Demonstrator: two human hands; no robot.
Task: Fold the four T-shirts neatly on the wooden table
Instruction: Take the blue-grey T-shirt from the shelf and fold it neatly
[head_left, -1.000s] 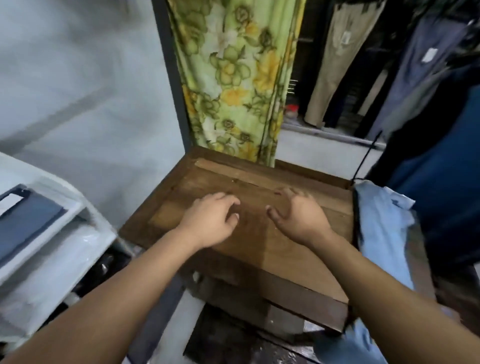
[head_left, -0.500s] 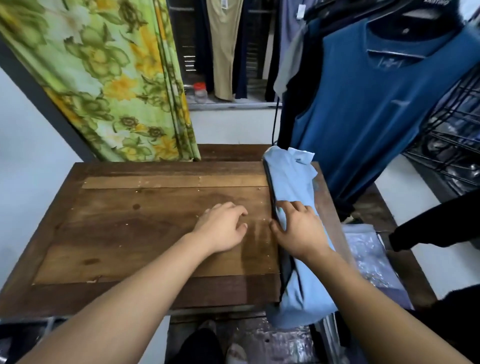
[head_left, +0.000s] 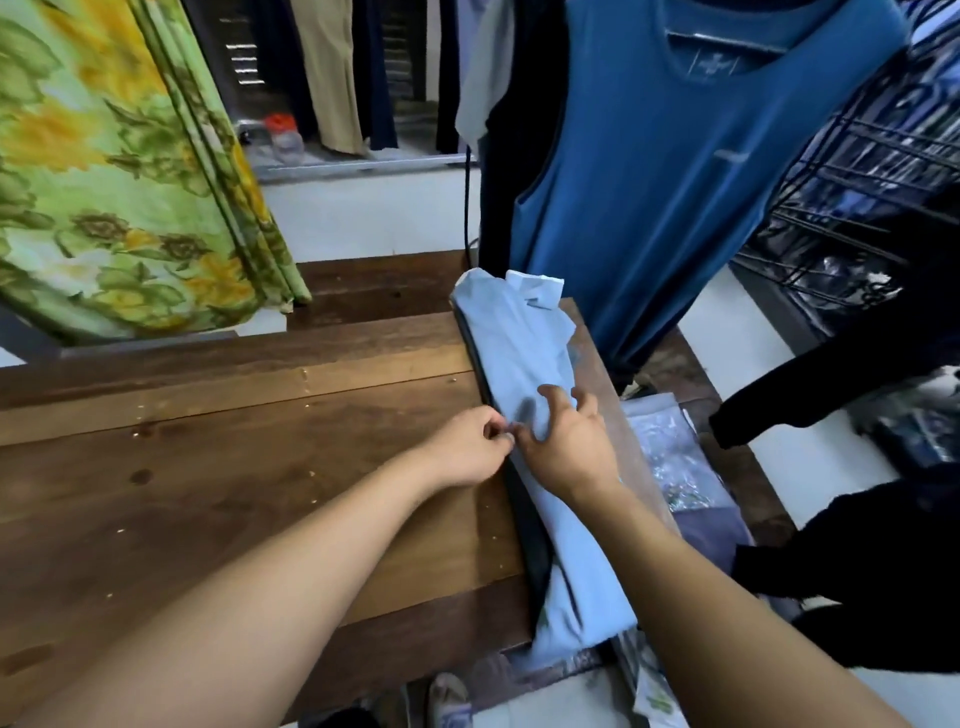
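Head view shows the light blue T-shirt (head_left: 524, 364) lying lengthwise along the right edge of the wooden counter (head_left: 234, 467) atop a dark garment (head_left: 535, 551), the right hand (head_left: 566, 447) spread wide with fingertips on it, the left hand (head_left: 467, 452) curled at its left edge, its grip too blurred to tell.
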